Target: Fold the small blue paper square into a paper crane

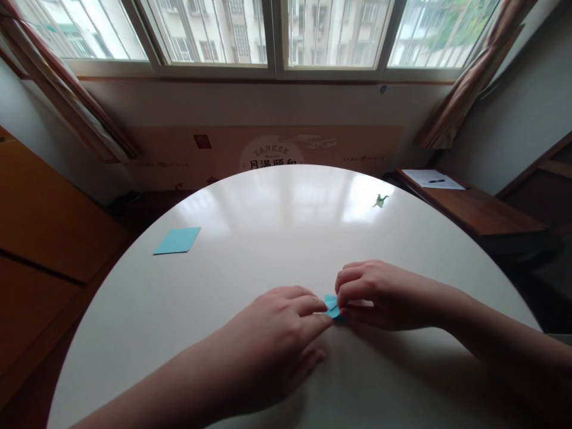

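A small folded piece of blue paper lies on the white round table, partly hidden by my fingers. My right hand pinches its right side, with thumb and fingertips brought together. From the left, my left hand reaches over with fingers stretched out and their tips touching the paper's left edge. The left thumb stands apart, below the fingers, and does not grip the paper.
A flat stack of blue square paper lies at the table's left. Toward the far right sits a small green folded figure. Beyond the rim, a brown desk bears a white sheet and a pen.
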Motion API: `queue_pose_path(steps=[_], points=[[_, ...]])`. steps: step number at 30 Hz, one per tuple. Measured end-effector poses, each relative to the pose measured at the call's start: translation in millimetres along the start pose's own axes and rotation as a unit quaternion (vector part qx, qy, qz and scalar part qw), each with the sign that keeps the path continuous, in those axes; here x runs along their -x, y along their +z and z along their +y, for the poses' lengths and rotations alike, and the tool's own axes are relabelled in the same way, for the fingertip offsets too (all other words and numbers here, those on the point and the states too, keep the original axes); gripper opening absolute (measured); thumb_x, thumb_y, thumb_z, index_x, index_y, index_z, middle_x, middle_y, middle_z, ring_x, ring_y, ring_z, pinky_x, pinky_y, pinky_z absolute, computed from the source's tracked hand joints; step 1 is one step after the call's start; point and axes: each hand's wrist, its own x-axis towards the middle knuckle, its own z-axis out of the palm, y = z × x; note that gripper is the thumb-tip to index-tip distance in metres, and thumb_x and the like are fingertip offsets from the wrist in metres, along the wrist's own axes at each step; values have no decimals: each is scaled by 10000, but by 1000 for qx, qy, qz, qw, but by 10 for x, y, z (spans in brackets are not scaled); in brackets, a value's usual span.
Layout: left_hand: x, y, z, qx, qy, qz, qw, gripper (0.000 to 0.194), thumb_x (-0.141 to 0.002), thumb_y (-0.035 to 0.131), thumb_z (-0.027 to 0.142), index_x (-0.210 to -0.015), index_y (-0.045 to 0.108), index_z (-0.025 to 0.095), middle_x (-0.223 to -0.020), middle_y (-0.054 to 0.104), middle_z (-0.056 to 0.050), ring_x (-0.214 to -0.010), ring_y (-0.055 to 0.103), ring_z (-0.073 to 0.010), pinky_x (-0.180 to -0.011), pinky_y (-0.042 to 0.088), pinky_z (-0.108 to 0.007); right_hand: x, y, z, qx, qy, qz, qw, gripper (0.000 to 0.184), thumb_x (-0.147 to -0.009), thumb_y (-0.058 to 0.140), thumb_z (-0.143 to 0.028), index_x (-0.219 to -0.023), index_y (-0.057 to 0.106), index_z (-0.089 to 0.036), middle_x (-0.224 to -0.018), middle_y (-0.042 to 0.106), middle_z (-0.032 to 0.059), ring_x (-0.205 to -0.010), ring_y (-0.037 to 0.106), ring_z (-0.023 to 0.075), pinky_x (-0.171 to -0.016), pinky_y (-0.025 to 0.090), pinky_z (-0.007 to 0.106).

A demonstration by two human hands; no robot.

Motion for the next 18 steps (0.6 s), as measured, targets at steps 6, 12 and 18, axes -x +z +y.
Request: queue_pose_path(steps=[6, 12, 18], points=[[-41, 60, -131, -36, 54, -24, 998, 367, -951, 514, 115, -1287, 616, 220, -1357, 650, -30, -1288, 540, -226, -1164, 344, -364, 14, -2, -30, -18, -10, -23, 1000, 122, -956, 603, -215, -931, 722, -205, -883, 701, 32, -796, 628, 137, -743, 440, 251], [-40, 74, -98, -27, 62, -19, 998, 384, -936, 510, 89, -1281, 625, 212, -1287, 691, -48, -1219, 589, -242, -1112, 398, -384, 12, 10, -24, 7, -8, -20, 1000, 128, -936, 619, -217, -823, 670, -185, -834, 661, 19, -720, 559, 115, -685, 403, 242], [-44, 91, -128, -3, 87, 14, 996, 320, -911, 544, 90, -1167, 668, 237, -1104, 740, -54, -1095, 654, -242, -1021, 475, -387, -11, 19, -33, -1, 4, -16, 1000, 149, -933, 603, -223, -793, 635, -182, -819, 642, 5, -698, 517, 106, -655, 371, 234]])
